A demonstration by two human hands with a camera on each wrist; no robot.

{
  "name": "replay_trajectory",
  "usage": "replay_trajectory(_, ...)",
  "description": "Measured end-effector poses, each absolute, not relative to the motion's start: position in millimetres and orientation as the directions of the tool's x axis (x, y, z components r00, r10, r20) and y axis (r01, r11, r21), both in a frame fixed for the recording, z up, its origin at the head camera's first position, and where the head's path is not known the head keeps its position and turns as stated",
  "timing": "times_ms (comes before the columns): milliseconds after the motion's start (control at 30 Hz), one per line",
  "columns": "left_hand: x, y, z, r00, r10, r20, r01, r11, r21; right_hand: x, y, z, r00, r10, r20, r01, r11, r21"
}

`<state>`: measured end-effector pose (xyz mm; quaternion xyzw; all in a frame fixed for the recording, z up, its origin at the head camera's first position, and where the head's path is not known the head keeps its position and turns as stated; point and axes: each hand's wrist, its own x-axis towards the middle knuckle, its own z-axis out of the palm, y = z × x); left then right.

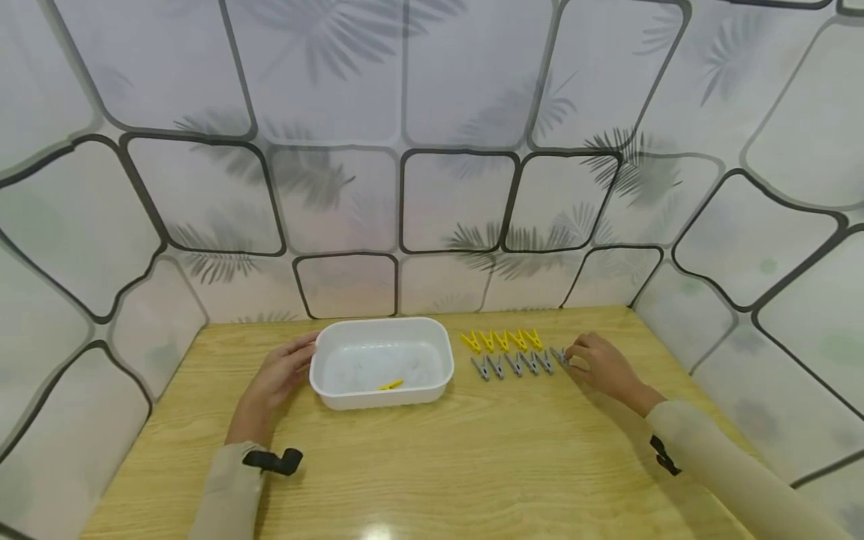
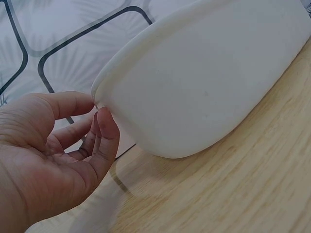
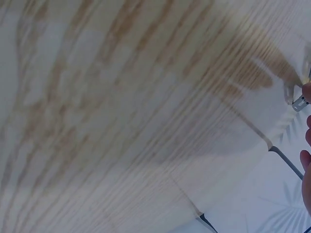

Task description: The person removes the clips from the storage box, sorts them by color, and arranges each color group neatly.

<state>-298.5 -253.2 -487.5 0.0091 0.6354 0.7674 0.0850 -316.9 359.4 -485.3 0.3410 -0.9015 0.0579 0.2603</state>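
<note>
My right hand (image 1: pixel 601 366) pinches a grey clothespin (image 1: pixel 559 357) at the right end of a row of grey clothespins (image 1: pixel 514 365). In the right wrist view, only the fingertips (image 3: pixel 306 92) and the clothespin's metal spring (image 3: pixel 300 103) show at the right edge. A white plastic basin (image 1: pixel 381 400) stands left of the clothespins, with a yellow clothespin (image 1: pixel 391 385) lying inside. My left hand (image 1: pixel 277 375) is at the basin's left end. Its loosely bent fingers (image 2: pixel 73 104) touch the rim near a corner.
Several yellow clothespins (image 1: pixel 502 341) form a second row behind the grey ones, their legs pointing away from me. Everything stands on a wood-grain table (image 1: pixel 418 472). Patterned walls (image 1: pixel 448 195) enclose its back and sides.
</note>
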Motion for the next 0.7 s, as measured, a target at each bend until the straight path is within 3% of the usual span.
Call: replay_trajectory(700, -297.0, -253.1, -486.5, -0.985, 0.143, -0.093, -0.120, -0.194, 0.974, -316.9, 352.1, -481.5, -0.615, -0.596, 0.516, -0.670, 0.740, 0.057)
